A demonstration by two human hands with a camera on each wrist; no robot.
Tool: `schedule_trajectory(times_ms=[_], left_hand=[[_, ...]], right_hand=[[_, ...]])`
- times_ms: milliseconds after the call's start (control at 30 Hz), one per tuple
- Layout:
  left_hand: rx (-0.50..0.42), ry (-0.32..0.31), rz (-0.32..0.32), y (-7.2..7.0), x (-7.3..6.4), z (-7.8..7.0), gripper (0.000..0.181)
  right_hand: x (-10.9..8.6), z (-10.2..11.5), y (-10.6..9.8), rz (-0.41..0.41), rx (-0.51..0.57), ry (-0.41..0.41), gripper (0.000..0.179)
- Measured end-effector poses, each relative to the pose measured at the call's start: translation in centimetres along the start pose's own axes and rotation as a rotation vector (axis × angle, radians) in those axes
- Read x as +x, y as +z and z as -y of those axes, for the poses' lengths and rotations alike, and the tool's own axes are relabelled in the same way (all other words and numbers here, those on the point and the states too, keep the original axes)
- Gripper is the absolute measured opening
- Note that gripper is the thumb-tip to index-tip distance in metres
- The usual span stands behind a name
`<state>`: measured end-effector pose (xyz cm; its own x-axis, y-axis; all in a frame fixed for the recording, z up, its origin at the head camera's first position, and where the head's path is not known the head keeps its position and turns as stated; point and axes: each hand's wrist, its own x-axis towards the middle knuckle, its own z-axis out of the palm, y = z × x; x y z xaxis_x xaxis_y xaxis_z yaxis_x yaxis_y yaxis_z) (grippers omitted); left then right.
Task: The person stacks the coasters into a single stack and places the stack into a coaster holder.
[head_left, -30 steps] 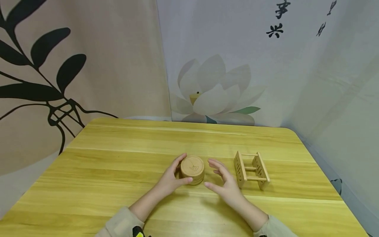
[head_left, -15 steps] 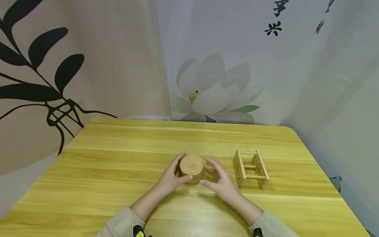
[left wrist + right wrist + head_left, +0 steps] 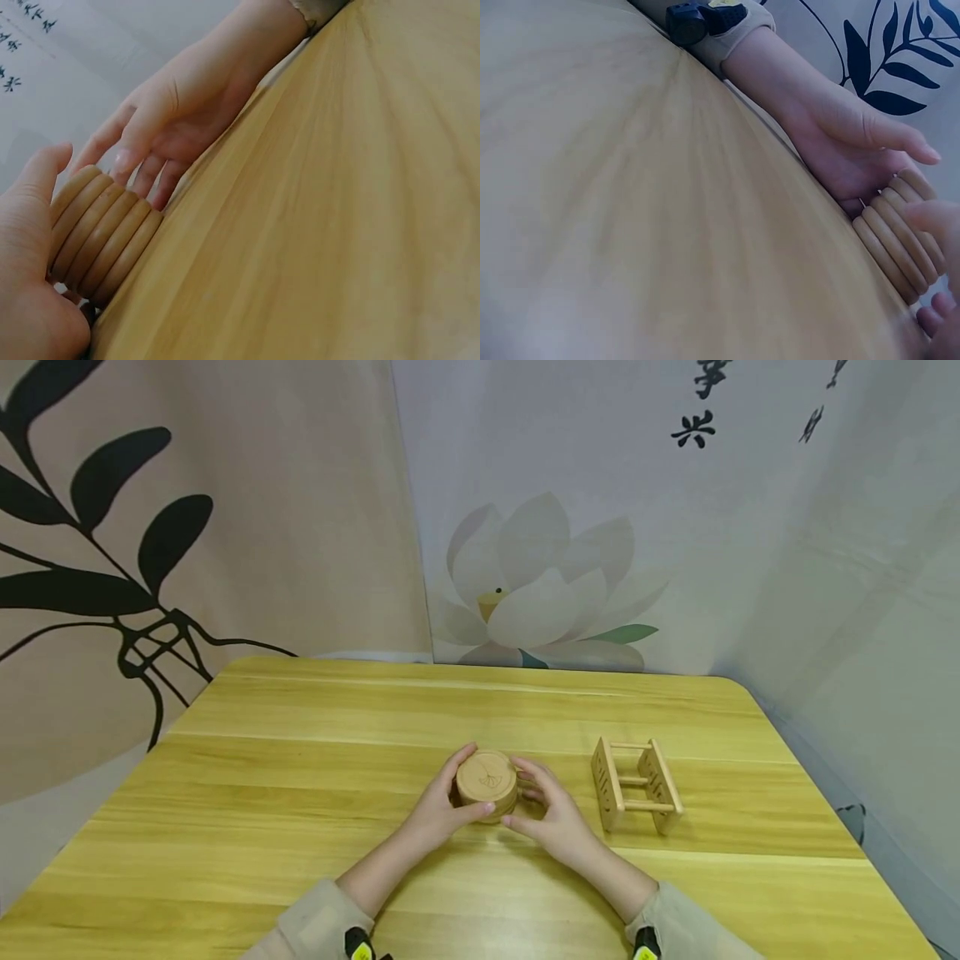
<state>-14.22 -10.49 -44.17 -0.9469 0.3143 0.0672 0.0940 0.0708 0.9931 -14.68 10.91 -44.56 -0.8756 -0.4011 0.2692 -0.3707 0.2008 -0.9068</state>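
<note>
Right hand (image 3: 558,818): closer in than a second ago, fingers and thumb now curved round the right side of the disc stack (image 3: 487,779).
Left hand (image 3: 441,806): holds its left side, thumb in front, fingers behind.
Place of the disc stack: upright on the table (image 3: 300,835), just below the head frame's centre.
Wooden rack (image 3: 634,781): lower right, apart from both hands.
</note>
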Motion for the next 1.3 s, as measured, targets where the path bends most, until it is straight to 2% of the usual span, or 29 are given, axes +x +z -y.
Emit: schedule_trajectory(times_ms=[600,667,767,833,900,1000,1300], left_hand=[[-0.014,-0.03,-0.046,0.6,0.4,-0.4,0.089],[-0.011,-0.033,-0.05,0.6,0.5,-0.4,0.09],[-0.011,-0.039,-0.043,0.6,0.5,-0.3,0.092],[-0.012,-0.041,-0.044,0.6,0.6,-0.3,0.092],[-0.011,-0.046,-0.045,0.6,0.6,-0.3,0.093],[-0.012,-0.05,-0.053,0.6,0.7,-0.4,0.093],[-0.048,-0.063,-0.037,0.6,0.8,-0.5,0.094]], right_hand=[[1.0,-0.6,0.1,0.038,-0.01,0.012,0.079],[1.1,-0.4,0.1,0.038,-0.006,0.027,0.079],[1.1,1.1,0.1,0.043,-0.007,0.059,0.077],[1.2,1.1,0.1,0.047,-0.006,0.079,0.077],[1.2,0.9,0.1,0.053,-0.013,0.08,0.077],[1.4,-0.6,0.1,0.058,-0.022,0.067,0.079],[1.5,-0.7,-0.2,0.076,-0.051,0.088,0.081]])
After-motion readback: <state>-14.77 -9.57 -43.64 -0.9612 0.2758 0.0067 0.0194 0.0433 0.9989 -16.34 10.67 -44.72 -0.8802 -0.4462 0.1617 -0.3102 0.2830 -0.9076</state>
